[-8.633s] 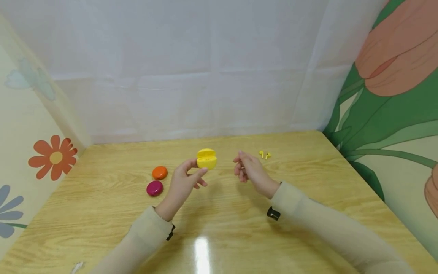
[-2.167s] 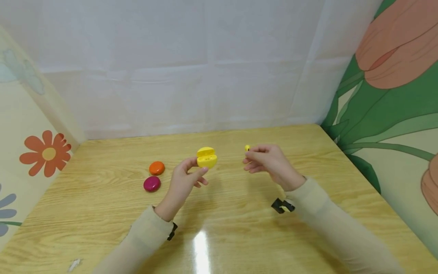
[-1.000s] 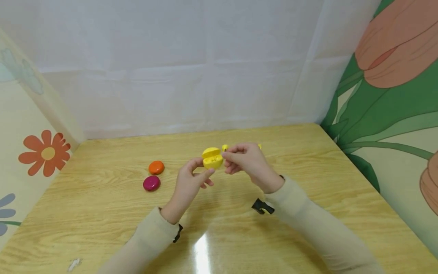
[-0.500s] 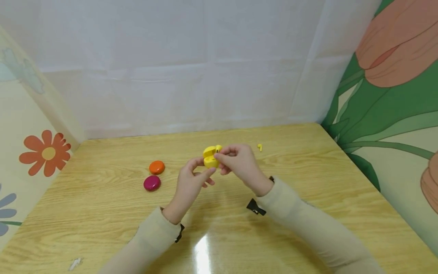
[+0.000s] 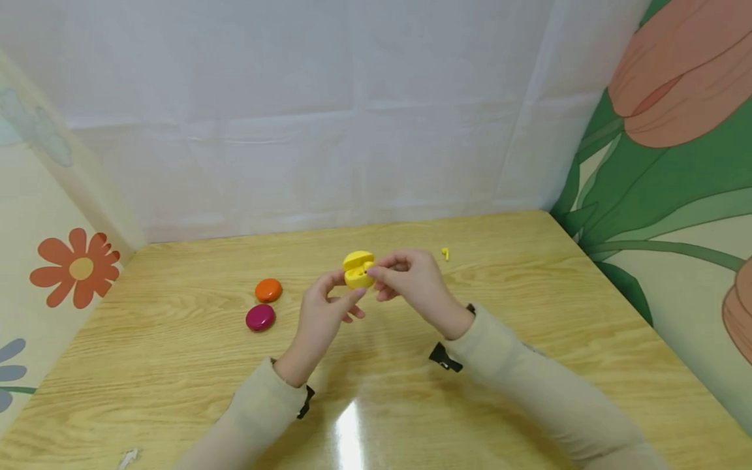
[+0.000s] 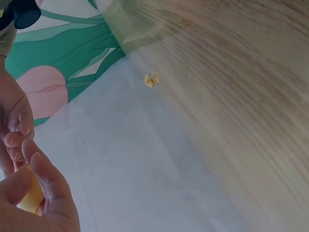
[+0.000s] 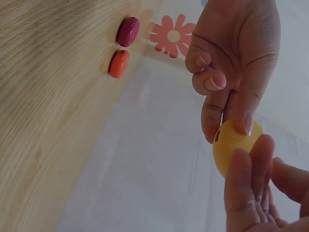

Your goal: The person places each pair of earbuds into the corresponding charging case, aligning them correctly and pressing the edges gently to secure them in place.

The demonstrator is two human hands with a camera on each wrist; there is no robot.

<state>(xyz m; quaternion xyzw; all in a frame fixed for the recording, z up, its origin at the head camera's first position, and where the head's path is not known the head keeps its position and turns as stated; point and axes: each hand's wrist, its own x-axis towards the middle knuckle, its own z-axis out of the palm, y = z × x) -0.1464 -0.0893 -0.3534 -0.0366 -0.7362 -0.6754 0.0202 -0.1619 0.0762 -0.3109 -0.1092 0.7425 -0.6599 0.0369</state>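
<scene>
My left hand (image 5: 320,310) grips a yellow earbud case (image 5: 354,277) between thumb and fingers, above the table, its lid raised. In the right wrist view, the rounded yellow case (image 7: 234,145) shows from behind. My right hand (image 5: 414,284) pinches a yellow earbud (image 5: 369,266) at the right side of the case's inside. The fingers mostly cover that earbud, so how deep it sits cannot be told. A second yellow earbud (image 5: 445,253) lies on the table beyond the right hand.
To the left of the hands, an orange round case (image 5: 268,290) and a magenta round case (image 5: 260,318) lie on the wooden table (image 5: 176,365). A white cloth (image 5: 294,163) hangs along the back edge. Flower-printed panels stand at both sides.
Earlier both earbuds lay on the table. The right hand picked one up, carried it left to the raised-lid case, and has now lowered it there. The left hand keeps holding the case.
</scene>
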